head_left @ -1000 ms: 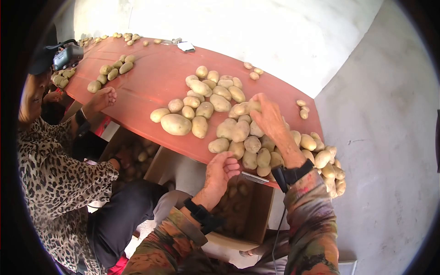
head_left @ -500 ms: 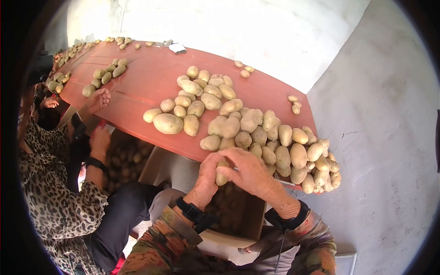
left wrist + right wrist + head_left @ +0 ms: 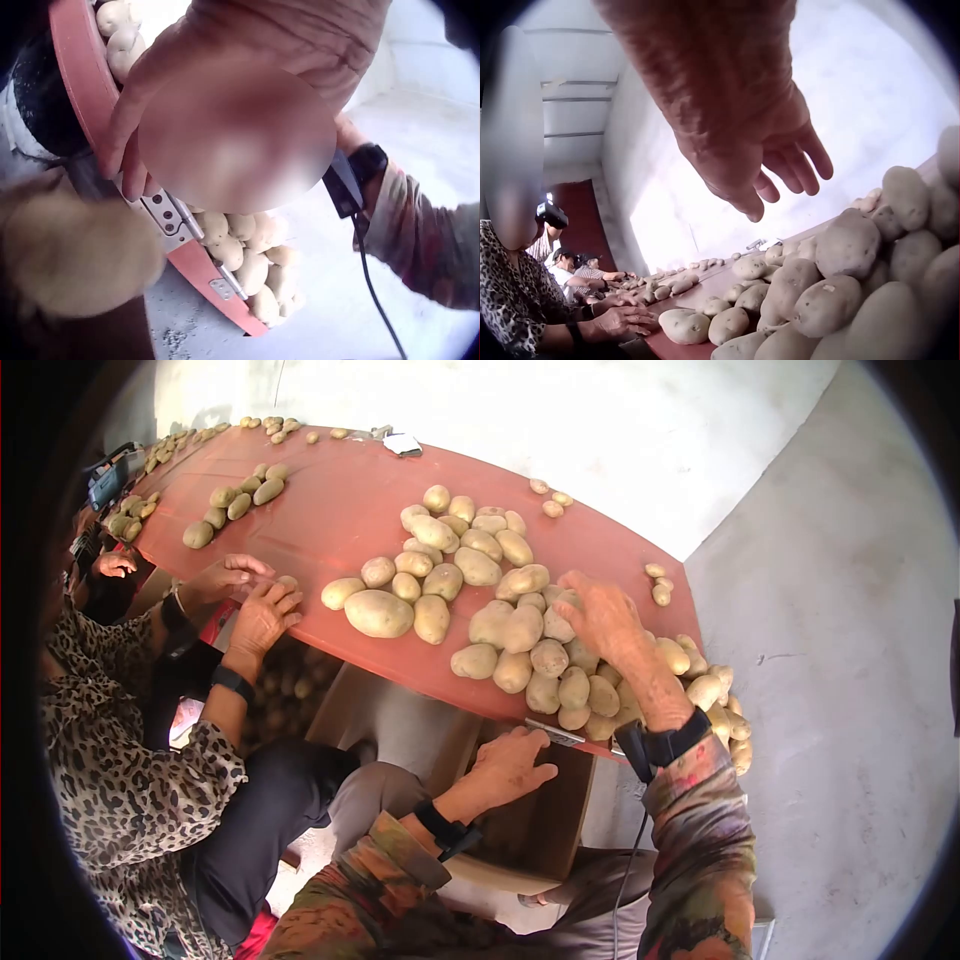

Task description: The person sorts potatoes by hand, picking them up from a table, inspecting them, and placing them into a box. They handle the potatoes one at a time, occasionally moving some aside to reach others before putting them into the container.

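Picking-up step judged in hand: potatoes (image 3: 523, 628) were heaped on the worktop (image 3: 320, 510); the right hand (image 3: 612, 622) was poised there, empty, fingers loosely parted. The left hand (image 3: 503, 770) was extended over the carton (image 3: 557, 828), unclenched. Next, a potato grasp was required.

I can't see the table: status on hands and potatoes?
Left hand open, over cardboard box. Right hand empty, over potatoes heaped on red table. Nothing visibly blocking right hand.

Lower left in the left wrist view, a potato (image 3: 82, 259) is blurred. The left hand (image 3: 503, 768) hides part of the cardboard box (image 3: 558, 815). A white thing (image 3: 403, 445) far back on the desk (image 3: 310, 545) is too small to identify.
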Action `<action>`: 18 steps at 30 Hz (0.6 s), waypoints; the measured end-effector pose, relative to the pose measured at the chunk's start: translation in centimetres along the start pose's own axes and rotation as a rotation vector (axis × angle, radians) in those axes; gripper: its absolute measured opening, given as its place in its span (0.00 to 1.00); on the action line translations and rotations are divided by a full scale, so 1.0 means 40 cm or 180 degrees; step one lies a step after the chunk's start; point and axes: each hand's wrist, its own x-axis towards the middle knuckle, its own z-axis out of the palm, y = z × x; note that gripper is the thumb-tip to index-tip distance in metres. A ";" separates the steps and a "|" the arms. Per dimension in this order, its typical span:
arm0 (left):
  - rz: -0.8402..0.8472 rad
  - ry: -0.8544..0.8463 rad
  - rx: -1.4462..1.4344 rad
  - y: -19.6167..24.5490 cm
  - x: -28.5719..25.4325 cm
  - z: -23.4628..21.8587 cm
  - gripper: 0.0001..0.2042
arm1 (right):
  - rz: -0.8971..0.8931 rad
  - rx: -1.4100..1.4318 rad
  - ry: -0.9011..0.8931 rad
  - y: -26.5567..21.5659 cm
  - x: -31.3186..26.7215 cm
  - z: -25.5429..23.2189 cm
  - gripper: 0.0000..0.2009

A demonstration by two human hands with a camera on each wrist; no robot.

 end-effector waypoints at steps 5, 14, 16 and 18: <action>-0.0204 -0.0813 -0.0161 0.039 0.010 -0.047 0.15 | -0.0810 -0.0503 -0.0244 0.013 0.110 0.061 0.17; -0.0146 -0.0687 -0.0521 0.032 0.032 -0.056 0.15 | -0.0097 -0.0760 -0.1434 0.005 0.268 0.183 0.15; -0.0150 -0.0685 -0.0500 0.032 0.032 -0.059 0.15 | -0.0159 -0.0714 -0.1457 0.024 0.278 0.191 0.15; -0.0163 -0.0709 -0.0489 0.030 0.033 -0.061 0.15 | -0.0201 -0.0658 -0.1498 0.030 0.289 0.196 0.14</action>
